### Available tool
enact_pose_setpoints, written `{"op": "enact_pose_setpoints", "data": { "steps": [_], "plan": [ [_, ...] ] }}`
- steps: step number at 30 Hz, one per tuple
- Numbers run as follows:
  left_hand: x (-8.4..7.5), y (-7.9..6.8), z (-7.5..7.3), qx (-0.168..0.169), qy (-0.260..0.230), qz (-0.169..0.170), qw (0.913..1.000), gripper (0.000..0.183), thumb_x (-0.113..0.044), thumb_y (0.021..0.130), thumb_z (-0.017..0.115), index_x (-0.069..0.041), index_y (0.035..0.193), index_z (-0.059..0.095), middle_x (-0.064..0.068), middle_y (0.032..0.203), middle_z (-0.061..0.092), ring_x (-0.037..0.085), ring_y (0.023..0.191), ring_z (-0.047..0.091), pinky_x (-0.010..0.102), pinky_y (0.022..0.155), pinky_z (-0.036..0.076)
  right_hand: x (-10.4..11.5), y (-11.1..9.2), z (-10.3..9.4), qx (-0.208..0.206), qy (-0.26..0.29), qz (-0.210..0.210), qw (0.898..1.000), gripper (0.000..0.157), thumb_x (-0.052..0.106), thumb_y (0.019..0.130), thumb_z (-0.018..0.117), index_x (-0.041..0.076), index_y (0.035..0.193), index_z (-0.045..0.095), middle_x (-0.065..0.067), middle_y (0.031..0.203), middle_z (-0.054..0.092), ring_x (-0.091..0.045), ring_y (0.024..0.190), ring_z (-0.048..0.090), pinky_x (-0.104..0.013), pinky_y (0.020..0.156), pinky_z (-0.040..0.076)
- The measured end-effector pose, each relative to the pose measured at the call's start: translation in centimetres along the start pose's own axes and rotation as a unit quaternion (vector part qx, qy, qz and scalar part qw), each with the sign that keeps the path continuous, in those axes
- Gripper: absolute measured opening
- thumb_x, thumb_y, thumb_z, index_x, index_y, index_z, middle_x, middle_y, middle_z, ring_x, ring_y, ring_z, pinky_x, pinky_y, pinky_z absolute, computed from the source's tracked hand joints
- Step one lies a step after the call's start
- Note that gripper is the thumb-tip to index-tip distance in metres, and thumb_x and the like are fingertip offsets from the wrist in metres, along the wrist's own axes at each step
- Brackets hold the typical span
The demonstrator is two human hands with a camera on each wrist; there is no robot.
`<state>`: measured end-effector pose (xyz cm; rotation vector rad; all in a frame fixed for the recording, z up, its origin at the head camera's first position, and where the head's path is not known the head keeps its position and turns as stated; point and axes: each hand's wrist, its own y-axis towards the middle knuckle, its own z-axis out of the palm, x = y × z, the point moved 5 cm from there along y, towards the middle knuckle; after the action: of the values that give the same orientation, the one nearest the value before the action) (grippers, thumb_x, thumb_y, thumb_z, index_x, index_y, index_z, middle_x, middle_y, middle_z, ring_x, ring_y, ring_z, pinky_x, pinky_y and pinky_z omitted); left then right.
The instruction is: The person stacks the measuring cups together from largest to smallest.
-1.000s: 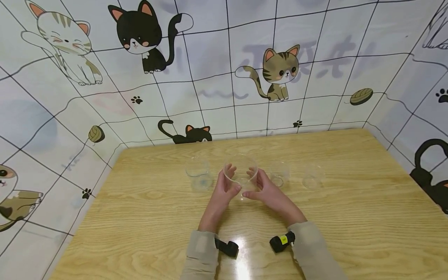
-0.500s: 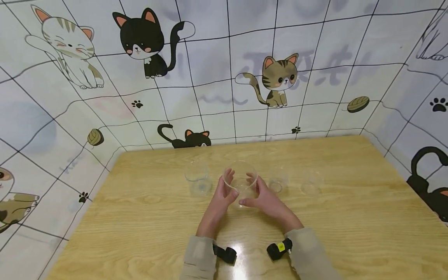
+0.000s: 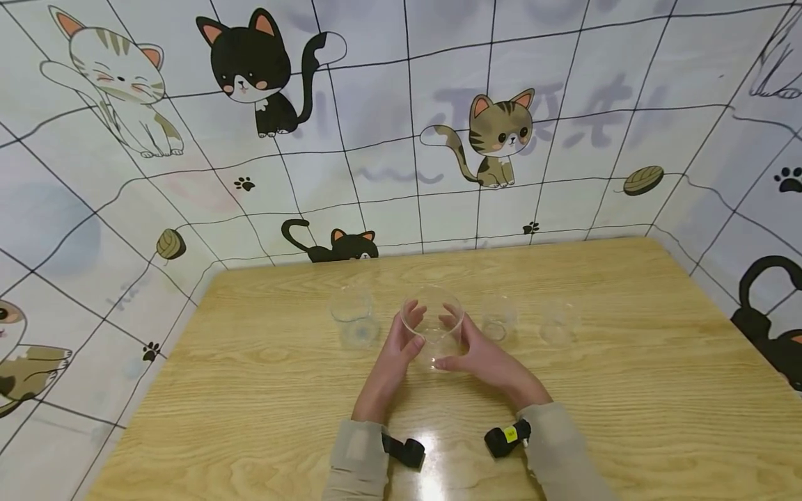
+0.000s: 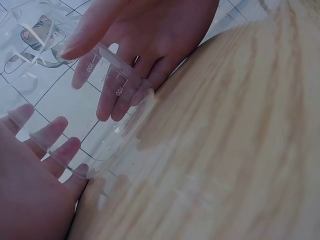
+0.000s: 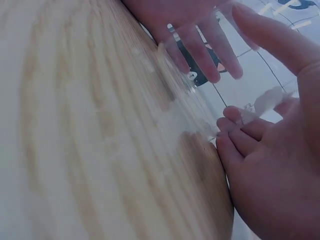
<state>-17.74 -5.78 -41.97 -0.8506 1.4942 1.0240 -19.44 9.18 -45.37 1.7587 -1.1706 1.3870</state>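
A clear glass beaker (image 3: 432,323) stands upright on the wooden table, in the middle of the head view. White graduation marks (image 4: 105,79) show on its wall in the left wrist view. My left hand (image 3: 399,344) holds it from the left, thumb at the near side and fingers spread along the wall. From the right, my right hand (image 3: 479,351) holds the same beaker, its thumb low near the base. In the right wrist view, the right hand's fingers (image 5: 245,135) lie close to the tabletop beside the glass.
Another clear glass vessel (image 3: 352,316) stands to the left of the beaker. Two smaller clear glass vessels (image 3: 499,320) stand in a row to the right. Behind the table (image 3: 269,390) rises a wall (image 3: 388,83) printed with cats and grid lines.
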Motion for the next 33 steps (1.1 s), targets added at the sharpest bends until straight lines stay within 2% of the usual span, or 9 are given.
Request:
{"op": "enact_pose_setpoints", "data": {
  "steps": [4,5,7,11,14,18,23,28,33],
  "plan": [
    [1.4,0.4,-0.3,-0.001,0.019,0.003,0.9998,0.064,-0.046,0.091,0.041,-0.021,0.143,0.013,0.003,0.144,0.025,0.020,0.132,0.021,0.048,0.102,0.020,1.1,-0.4,-0.3,0.014,0.012,-0.011,1.000,0.090,0.027,0.074,0.073,0.034,0.140,0.013,0.000,0.145,0.022,-0.023,0.132,0.017,-0.049,0.104,0.013],
    [1.4,0.4,-0.3,0.000,0.022,0.002,0.9998,0.062,-0.045,0.092,0.040,-0.024,0.143,0.014,0.001,0.145,0.025,0.018,0.132,0.020,0.047,0.103,0.019,1.4,-0.5,-0.3,0.015,0.013,-0.013,1.000,0.089,0.026,0.074,0.073,0.032,0.140,0.014,-0.001,0.145,0.022,-0.024,0.132,0.017,-0.049,0.103,0.013],
    [1.1,0.4,-0.3,-0.002,0.033,0.002,0.9995,0.058,-0.046,0.092,0.038,-0.028,0.142,0.015,-0.002,0.145,0.025,0.015,0.132,0.021,0.047,0.103,0.018,1.5,-0.5,-0.4,0.009,0.017,-0.011,1.000,0.088,0.023,0.074,0.073,0.032,0.140,0.015,-0.003,0.144,0.025,-0.025,0.132,0.017,-0.050,0.103,0.013],
    [-0.8,0.1,-0.1,-0.013,0.031,0.017,0.9993,0.056,-0.046,0.092,0.039,-0.029,0.141,0.018,0.004,0.144,0.026,0.019,0.131,0.023,0.047,0.102,0.020,0.2,0.1,-0.4,-0.010,0.006,-0.001,1.000,0.090,0.026,0.070,0.077,0.039,0.137,0.018,0.000,0.140,0.031,-0.028,0.130,0.021,-0.053,0.102,0.015],
    [-1.1,0.1,-0.2,-0.030,0.010,0.032,0.9990,0.052,-0.034,0.093,0.043,-0.023,0.140,0.024,0.009,0.141,0.032,0.023,0.129,0.028,0.045,0.101,0.024,-0.3,0.3,-0.4,-0.018,-0.001,0.005,1.000,0.090,0.028,0.068,0.078,0.039,0.136,0.020,0.003,0.139,0.033,-0.027,0.129,0.024,-0.053,0.101,0.017],
    [-1.6,0.0,-0.5,-0.052,-0.005,0.034,0.9981,0.049,-0.023,0.092,0.046,-0.018,0.138,0.030,0.010,0.138,0.037,0.024,0.127,0.031,0.042,0.100,0.027,-0.2,0.3,-0.4,-0.019,-0.002,0.003,1.000,0.088,0.027,0.069,0.077,0.039,0.136,0.021,0.002,0.138,0.034,-0.026,0.129,0.024,-0.053,0.101,0.016],
    [-3.3,0.1,-0.8,-0.069,-0.005,0.063,0.9956,0.051,-0.027,0.093,0.047,-0.008,0.137,0.030,0.009,0.139,0.036,0.020,0.129,0.029,0.041,0.101,0.028,0.2,0.3,-0.3,-0.010,0.004,-0.002,1.000,0.087,0.023,0.070,0.077,0.036,0.136,0.021,-0.002,0.139,0.033,-0.026,0.129,0.023,-0.051,0.103,0.015],
    [-5.8,0.0,-0.9,-0.077,-0.004,0.106,0.9913,0.052,-0.030,0.094,0.044,-0.004,0.137,0.028,0.010,0.140,0.034,0.021,0.130,0.026,0.043,0.102,0.025,1.8,-0.2,-0.2,0.004,0.016,-0.005,1.000,0.088,0.023,0.071,0.076,0.029,0.138,0.019,-0.009,0.141,0.030,-0.029,0.131,0.019,-0.052,0.103,0.011],
    [-7.6,-0.3,-1.1,-0.090,-0.013,0.141,0.9859,0.046,-0.020,0.094,0.044,0.000,0.133,0.032,0.017,0.135,0.038,0.027,0.126,0.032,0.046,0.101,0.025,3.0,-0.7,-0.2,0.016,0.015,-0.001,1.000,0.089,0.028,0.072,0.075,0.025,0.139,0.017,-0.011,0.142,0.028,-0.030,0.131,0.019,-0.052,0.102,0.015]
  ]
}}
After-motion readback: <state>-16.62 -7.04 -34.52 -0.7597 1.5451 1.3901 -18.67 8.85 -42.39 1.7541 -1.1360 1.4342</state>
